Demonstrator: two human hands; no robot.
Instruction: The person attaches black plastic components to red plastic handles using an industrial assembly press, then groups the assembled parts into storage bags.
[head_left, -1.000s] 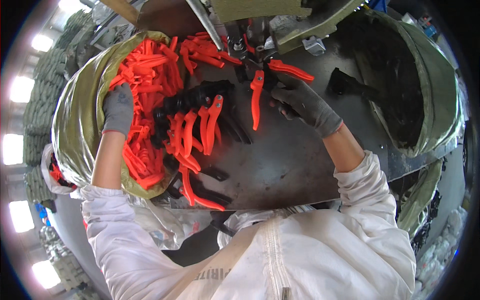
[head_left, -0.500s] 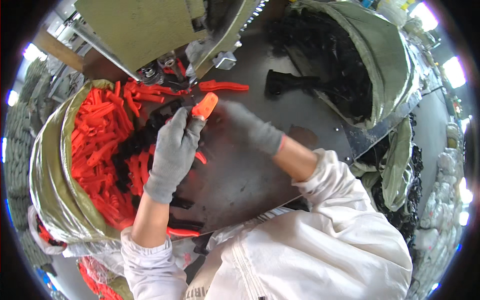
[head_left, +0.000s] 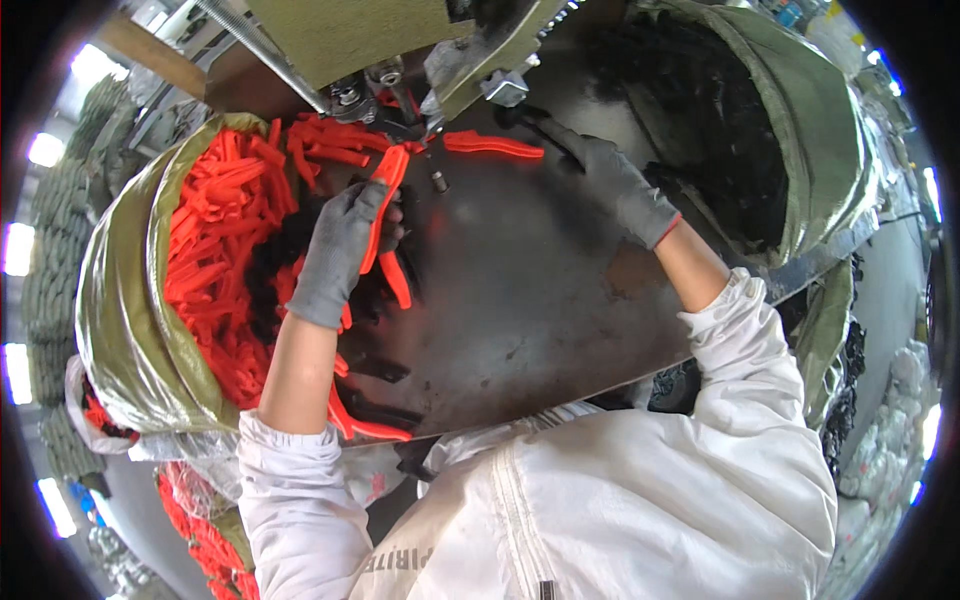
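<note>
The scene is viewed from a single head-worn fisheye camera, aimed steeply down and close over the dark metal worktable (head_left: 520, 300). Straight edges are bent toward the rim, and no second view is offered.

R hand (head_left: 610, 180) fingertips hidden under machine (head_left: 480, 50), grip unclear

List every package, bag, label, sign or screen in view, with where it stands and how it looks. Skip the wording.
Left sack: olive woven bag with shiny liner, left of the left hand, rolled open, full of orange plastic pieces.
Right sack: same olive kind, upper right beyond the right hand, open, holding black parts.
Clear bag: lower left below the table, holds orange pieces.
Printed lettering: dark, on the white jacket, bottom centre.
No signs or screens show.
</note>
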